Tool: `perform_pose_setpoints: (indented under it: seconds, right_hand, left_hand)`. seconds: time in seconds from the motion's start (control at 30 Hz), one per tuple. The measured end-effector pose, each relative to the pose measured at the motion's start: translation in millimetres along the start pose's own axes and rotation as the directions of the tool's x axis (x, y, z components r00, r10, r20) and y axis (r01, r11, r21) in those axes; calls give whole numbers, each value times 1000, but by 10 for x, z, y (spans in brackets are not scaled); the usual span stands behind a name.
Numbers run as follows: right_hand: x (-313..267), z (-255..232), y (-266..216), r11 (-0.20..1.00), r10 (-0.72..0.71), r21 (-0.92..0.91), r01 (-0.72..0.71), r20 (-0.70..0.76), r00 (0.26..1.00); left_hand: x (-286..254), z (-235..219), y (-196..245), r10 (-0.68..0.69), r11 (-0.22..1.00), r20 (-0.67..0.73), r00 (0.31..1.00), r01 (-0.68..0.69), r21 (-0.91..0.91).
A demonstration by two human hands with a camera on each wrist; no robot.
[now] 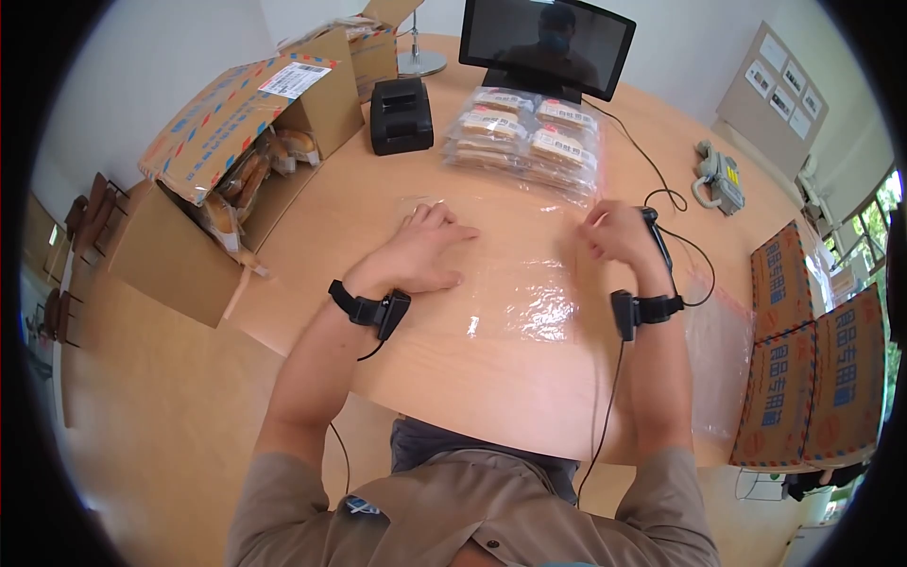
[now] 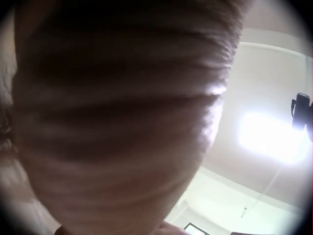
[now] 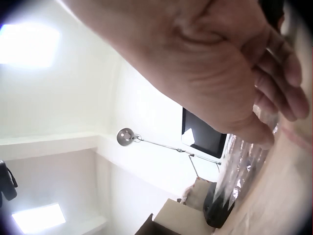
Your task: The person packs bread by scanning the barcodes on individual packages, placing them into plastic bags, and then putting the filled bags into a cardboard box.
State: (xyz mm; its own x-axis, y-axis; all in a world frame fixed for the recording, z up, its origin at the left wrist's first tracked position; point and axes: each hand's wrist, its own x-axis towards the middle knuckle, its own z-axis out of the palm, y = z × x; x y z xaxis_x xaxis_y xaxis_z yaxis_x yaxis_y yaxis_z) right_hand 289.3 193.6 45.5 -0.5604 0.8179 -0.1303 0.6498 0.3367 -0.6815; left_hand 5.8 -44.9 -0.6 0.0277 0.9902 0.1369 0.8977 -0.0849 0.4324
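A clear plastic bag (image 1: 515, 293) lies flat on the table, glossy with reflected light. My left hand (image 1: 425, 248) rests with spread fingers over its left part. Beside the bag's right edge is my right hand (image 1: 619, 236), fingers loosely bent. The right wrist view shows the thumb and fingers of this right hand (image 3: 234, 73) apart from each other, just above the table, with nothing between them. A reddish strip (image 3: 296, 139) runs below the fingertips there. In the left wrist view the wrist and palm of my left hand (image 2: 117, 117) hide the fingers.
Stacked packs (image 1: 524, 137) in clear plastic stand in front of a monitor (image 1: 548, 42). A black printer (image 1: 402, 115) and an open carton (image 1: 241, 123) of bagged bread are at left. More clear bags (image 1: 718, 359), a telephone (image 1: 720, 180) and printed cartons (image 1: 812, 369) are at right.
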Motion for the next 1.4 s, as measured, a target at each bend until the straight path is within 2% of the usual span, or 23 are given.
perform_pose_setpoints:
  seconds: [0.13, 0.2, 0.23, 0.3, 0.33, 0.4, 0.47, 0.53, 0.67, 0.73, 0.77, 0.83, 0.87, 0.93, 0.97, 1.1, 1.17, 1.2, 1.23, 1.27, 1.3, 1.33, 1.4]
  right_hand:
    - [-70, -740, 50, 965, 4, 253, 69, -277, 961]
    - [-18, -1045, 186, 989, 65, 146, -8, -391, 918]
    - [31, -1137, 338, 992, 81, 126, -32, -408, 909]
    - [80, -1196, 605, 991, 81, -61, -120, -437, 896]
    - [57, -1139, 627, 993, 67, -61, -103, -431, 900]
    - [3, -994, 660, 920, 55, -335, -205, -409, 911]
    - [82, -910, 789, 949, 93, -244, -198, -384, 919]
    - [103, -862, 816, 973, 157, -122, -196, -278, 948]
    - [382, -782, 1130, 983, 74, -145, -113, -251, 965]
    - [300, -751, 949, 978, 17, -197, -69, -256, 967]
    - [303, -728, 931, 979, 22, -191, -72, -252, 968]
    - [303, -723, 945, 981, -33, -193, -19, -263, 964]
    - [283, -712, 944, 981, -15, -189, -38, -267, 963]
    - [284, -706, 941, 981, -36, -194, -18, -276, 960]
    - [327, -701, 986, 989, -3, -147, -34, -249, 968]
    - [362, -686, 1035, 990, 37, -122, -65, -223, 974]
    - [371, -702, 1033, 986, 47, -145, -78, -203, 978]
    - [368, -710, 1034, 982, 53, -172, -84, -176, 983]
    - [349, -697, 1022, 978, 42, -191, -82, -204, 978]
    - [380, -690, 1062, 977, 48, -193, -91, -213, 976]
    - [422, -667, 1093, 984, 59, -152, -89, -192, 980]
    - [449, -661, 1119, 990, 70, -110, -90, -171, 983]
    - [451, -651, 1063, 985, 77, -142, -102, -171, 982]
  left_hand:
    - [56, 47, -45, -35, 998, 13, 999, 34, 48]
    - [64, 76, -119, 33, 999, -26, 999, -34, -25]
    - [35, 54, -144, -9, 1000, -33, 999, 9, -8]
    - [76, -31, -174, -54, 986, -130, 990, 32, -163]
    - [90, -117, -273, -65, 987, -140, 988, 43, -155]
    - [53, -359, -503, -289, 951, -450, 845, 200, -235]
    - [-74, -595, -576, -300, 913, -627, 719, 408, 30]
    - [-226, -813, -501, -238, 737, -760, 604, 622, 264]
    - [-633, -1368, -203, -356, 629, -757, 547, 740, 238]
    - [-907, -1477, -10, -232, 571, -836, 497, 766, 296]
    - [-1026, -1457, 47, -232, 568, -833, 503, 765, 304]
    - [-1191, -1389, 117, -197, 233, -907, 373, 916, 326]
    - [-1258, -1364, 20, -199, 245, -900, 388, 909, 337]
    - [-1393, -1238, -259, -217, 224, -911, 350, 926, 303]
    - [-1392, -1203, -294, -267, 293, -908, 324, 924, 244]
    - [-1336, -1148, -518, -283, 332, -907, 311, 919, 212]
    - [-1215, -1158, -418, -184, 452, -909, 373, 854, 259]
    - [-1146, -1150, -356, -182, 462, -908, 378, 848, 260]
    - [-1010, -1176, -129, -274, 539, -875, 400, 817, 205]
    - [-890, -1164, 16, -360, 605, -829, 427, 784, 140]
    - [-795, -1130, 37, -231, 720, -841, 490, 667, 191]
    - [-687, -1127, 115, -230, 727, -838, 495, 660, 190]
    - [-456, -1159, 288, -312, 933, -671, 673, 350, -83]
